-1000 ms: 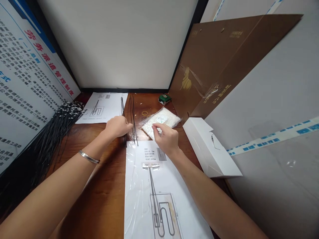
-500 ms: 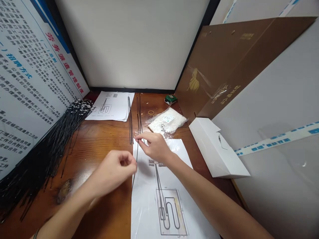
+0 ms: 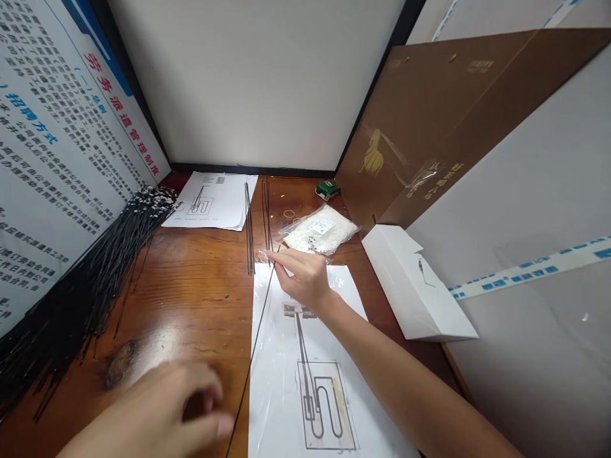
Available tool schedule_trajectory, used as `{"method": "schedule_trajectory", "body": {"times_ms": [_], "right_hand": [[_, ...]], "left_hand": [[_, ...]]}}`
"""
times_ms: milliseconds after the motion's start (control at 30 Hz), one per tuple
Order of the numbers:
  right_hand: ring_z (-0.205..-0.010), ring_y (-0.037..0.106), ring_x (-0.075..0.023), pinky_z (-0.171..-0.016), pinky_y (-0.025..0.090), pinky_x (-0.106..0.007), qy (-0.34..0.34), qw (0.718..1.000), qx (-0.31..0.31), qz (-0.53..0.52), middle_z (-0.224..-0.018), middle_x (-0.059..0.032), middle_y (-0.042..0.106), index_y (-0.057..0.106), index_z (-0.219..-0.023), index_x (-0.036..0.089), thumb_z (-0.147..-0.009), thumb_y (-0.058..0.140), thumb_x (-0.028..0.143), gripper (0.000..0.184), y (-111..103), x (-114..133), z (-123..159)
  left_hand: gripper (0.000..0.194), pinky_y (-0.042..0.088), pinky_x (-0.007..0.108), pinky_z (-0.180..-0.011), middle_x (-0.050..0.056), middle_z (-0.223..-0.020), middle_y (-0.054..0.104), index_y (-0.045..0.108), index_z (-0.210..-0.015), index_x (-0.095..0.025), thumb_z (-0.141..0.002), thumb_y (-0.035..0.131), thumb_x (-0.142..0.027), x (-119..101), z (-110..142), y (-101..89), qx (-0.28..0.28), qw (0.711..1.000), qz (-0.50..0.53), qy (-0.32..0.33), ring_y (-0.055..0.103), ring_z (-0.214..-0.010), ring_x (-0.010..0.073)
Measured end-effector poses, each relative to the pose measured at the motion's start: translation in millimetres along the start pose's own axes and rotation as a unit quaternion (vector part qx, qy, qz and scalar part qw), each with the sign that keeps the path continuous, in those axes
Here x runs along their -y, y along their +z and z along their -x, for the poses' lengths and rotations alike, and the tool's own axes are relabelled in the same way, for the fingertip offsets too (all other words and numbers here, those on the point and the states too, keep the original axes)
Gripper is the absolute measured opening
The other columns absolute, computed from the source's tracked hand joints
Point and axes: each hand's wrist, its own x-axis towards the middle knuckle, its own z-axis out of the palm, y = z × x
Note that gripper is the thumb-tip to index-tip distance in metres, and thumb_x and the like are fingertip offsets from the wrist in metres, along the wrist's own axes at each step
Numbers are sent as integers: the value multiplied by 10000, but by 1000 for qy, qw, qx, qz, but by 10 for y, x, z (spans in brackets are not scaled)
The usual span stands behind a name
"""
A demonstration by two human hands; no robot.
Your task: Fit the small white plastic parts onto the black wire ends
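Note:
My right hand [image 3: 303,273] is closed in a pinch on a thin black wire [image 3: 255,346], near the wire's upper end. The wire runs down and left along the edge of a printed drawing sheet [image 3: 274,394] under clear film. At the lower left my left hand [image 3: 167,410] is blurred, its curled fingers apart from the thumb; the thumb tip is close to the wire, and I cannot tell whether they touch. Beyond the right hand lies a clear bag of small white pieces [image 3: 315,230]. Several black wires [image 3: 249,229] lie left of it.
A large bundle of black wires [image 3: 114,273] with white ends leans along the left board. Other printed sheets [image 3: 205,207] lie at the back. A green tape measure [image 3: 328,189], a white box [image 3: 415,286] and a brown cardboard panel [image 3: 420,127] stand right.
My left hand has left the wires at the back and moved down toward me. My right hand has moved left from the bag and now holds one wire, stretched along the sheet's edge.

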Motion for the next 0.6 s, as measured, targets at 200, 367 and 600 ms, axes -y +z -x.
{"method": "schedule_trajectory", "body": {"times_ms": [200,367,600], "right_hand": [[-650,683,-133,-551,538,-246,-35,999,27,-1,-735,-19,740,727,-903,215,-843,503,91,263,50,108,56],[-632,676,-126,-558,539,-240,-34,998,41,-24,-697,-13,725,714,-924,216,-834,468,99,287,78,59,83],[-702,714,-138,-576,560,-239,9,999,-20,-36,-770,-26,757,698,-883,201,-853,508,122,207,72,-16,59]], "left_hand": [[312,427,300,-698,36,-871,686,654,-903,-222,-871,457,-462,-492,-797,-56,-136,980,108,102,587,-767,200],[389,425,266,-633,28,-667,625,568,-640,-174,-854,497,-492,-547,-1145,116,-121,950,234,166,552,-643,154],[308,382,234,-513,-1,-613,616,562,-671,-177,-804,590,-453,-487,-1226,196,-116,935,300,147,512,-528,115]]}}
